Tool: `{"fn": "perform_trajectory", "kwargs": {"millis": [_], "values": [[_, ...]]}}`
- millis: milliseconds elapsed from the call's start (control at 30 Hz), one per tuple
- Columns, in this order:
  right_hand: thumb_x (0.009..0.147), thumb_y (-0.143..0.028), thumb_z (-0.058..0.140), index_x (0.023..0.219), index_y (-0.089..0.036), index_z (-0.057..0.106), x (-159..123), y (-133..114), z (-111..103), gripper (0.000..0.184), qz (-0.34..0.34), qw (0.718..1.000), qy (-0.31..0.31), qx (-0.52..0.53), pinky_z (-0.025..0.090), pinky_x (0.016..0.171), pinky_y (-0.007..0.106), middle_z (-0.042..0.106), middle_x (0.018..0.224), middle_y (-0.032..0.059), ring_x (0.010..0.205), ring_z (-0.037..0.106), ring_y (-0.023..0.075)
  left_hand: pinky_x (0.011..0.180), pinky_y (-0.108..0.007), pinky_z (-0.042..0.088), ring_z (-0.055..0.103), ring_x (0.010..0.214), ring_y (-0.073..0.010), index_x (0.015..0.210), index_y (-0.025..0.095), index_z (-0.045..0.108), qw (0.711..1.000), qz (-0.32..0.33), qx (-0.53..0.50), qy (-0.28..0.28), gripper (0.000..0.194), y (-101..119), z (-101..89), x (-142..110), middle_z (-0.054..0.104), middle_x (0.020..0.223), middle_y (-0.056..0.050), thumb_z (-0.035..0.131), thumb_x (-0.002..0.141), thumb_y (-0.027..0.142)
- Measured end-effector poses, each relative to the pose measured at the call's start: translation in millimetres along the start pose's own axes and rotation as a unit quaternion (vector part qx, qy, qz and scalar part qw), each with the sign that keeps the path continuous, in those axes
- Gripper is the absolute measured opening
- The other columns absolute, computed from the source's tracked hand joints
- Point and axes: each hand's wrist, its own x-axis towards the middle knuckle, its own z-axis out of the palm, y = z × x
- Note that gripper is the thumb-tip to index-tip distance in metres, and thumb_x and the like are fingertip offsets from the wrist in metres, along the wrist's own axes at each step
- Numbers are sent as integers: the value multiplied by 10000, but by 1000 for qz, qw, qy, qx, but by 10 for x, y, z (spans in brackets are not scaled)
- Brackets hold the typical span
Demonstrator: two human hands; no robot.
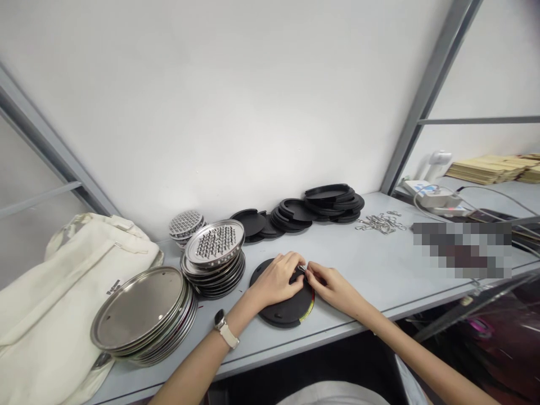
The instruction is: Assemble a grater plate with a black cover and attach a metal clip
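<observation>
Left hand [276, 279]: I press down on the black disc [283, 306].
Right hand [331, 286]: I pinch a small metal clip [302, 269].
Clip: it sits at the disc's far edge, between my fingertips.

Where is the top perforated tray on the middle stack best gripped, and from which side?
Grip the perforated tray by its raised rim on the near right edge. It lies tilted on the stack, so that edge seems to stand free, and the left hand is nearest there.

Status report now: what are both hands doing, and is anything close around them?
Left hand and right hand pinch a small metal clip over the black disc. Stack of metal plates close at left, not touching.
</observation>
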Motion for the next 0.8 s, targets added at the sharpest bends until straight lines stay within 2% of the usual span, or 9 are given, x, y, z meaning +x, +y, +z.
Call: {"fn": "perform_trajectory", "kwargs": {"millis": [567, 800], "values": [[907, -329, 368, 698, -204, 385, -4, -2, 9, 244, -7, 1000, 6, -18, 275, 491, 228, 371, 554, -60, 495, 340, 99, 846, -326, 423, 526, 925, -190, 989, 193, 460, 1000, 1, -1, 5, 189, 3, 1, 0, 542, 994, -45, 503, 812, 142], [891, -340, 401, 705, -203, 384, -11, -20, 5, 231, -5, 1000, -1, -13, 273, 487, 225, 356, 555, -67, 497, 328, 95, 819, -318, 412, 535, 855, -173, 947, 189, 463, 1000, 6, -5, 3, 152, 2, 6, 2, 555, 921, -28, 510, 809, 145]]}}
